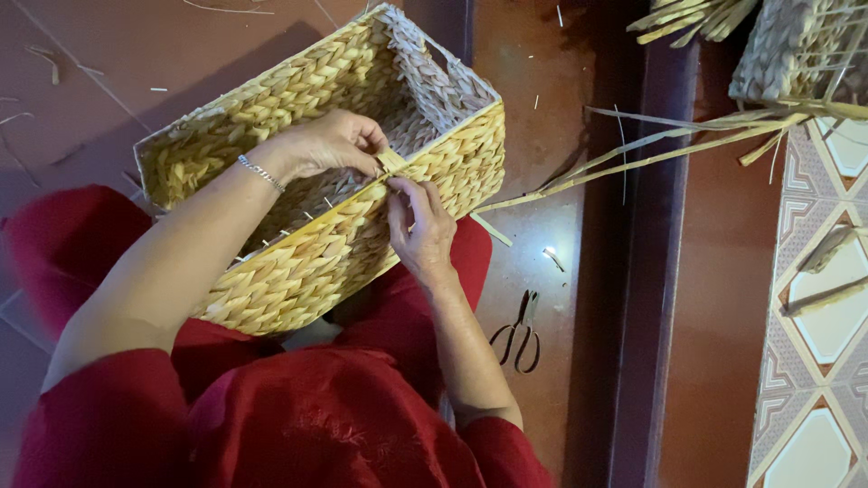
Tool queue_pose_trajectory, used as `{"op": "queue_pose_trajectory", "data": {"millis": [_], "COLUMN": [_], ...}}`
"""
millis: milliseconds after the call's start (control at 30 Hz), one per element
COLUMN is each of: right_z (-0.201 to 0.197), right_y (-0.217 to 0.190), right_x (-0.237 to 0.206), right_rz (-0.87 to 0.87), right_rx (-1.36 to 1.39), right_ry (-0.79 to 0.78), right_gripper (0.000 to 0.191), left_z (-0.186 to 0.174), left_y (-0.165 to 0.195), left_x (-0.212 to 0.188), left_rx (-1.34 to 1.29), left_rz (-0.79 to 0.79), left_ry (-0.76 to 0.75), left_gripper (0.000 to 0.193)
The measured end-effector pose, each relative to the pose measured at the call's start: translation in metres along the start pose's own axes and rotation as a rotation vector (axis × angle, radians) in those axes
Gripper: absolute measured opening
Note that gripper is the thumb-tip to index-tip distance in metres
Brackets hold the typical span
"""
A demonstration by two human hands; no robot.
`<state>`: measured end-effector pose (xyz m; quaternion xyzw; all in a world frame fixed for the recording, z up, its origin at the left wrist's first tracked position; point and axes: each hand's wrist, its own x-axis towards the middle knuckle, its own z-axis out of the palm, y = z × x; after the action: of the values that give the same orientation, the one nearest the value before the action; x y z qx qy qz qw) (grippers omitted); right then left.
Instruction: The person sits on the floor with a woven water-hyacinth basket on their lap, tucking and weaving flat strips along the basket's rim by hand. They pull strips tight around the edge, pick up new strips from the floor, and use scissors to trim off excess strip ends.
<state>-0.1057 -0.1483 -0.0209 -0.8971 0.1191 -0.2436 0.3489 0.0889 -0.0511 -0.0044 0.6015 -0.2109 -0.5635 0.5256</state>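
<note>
A rectangular woven straw basket (298, 271) rests on my lap, tilted, its opening facing up. My left hand (330, 143), with a thin bracelet on the wrist, reaches across the opening and pinches a flat straw strand (391, 161) at the near rim. My right hand (420, 230) lies against the outside of the near wall, fingers up at the same strand just below the rim. Both hands meet at that spot on the rim.
Scissors (519, 333) lie on the reddish floor to the right of my leg. Long loose straw strands (633, 158) stretch from the basket toward a second woven piece (791, 45) at top right. Patterned tiles (818, 316) fill the right edge. Red clothing covers my lap.
</note>
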Motion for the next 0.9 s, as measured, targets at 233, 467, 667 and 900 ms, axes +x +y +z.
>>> {"op": "queue_pose_trajectory", "data": {"millis": [233, 467, 667, 900], "right_z": [0.006, 0.014, 0.014, 0.014], "right_y": [0.003, 0.011, 0.024, 0.033], "right_x": [0.012, 0.012, -0.019, -0.023], "right_rz": [0.032, 0.188, 0.236, 0.256], "right_rx": [-0.028, 0.162, 0.163, 0.308], "right_ry": [0.075, 0.035, -0.088, -0.153], "right_gripper": [0.021, 0.013, 0.012, 0.013], "left_z": [0.001, -0.001, -0.001, 0.016], "left_y": [0.006, -0.003, -0.008, -0.027], "left_x": [-0.011, -0.017, -0.022, -0.040], "left_rx": [-0.030, -0.165, 0.066, 0.809], "left_rz": [-0.024, 0.026, 0.074, 0.437], "left_ry": [0.036, -0.108, -0.048, 0.198], "left_gripper": [0.039, 0.044, 0.052, 0.039]}}
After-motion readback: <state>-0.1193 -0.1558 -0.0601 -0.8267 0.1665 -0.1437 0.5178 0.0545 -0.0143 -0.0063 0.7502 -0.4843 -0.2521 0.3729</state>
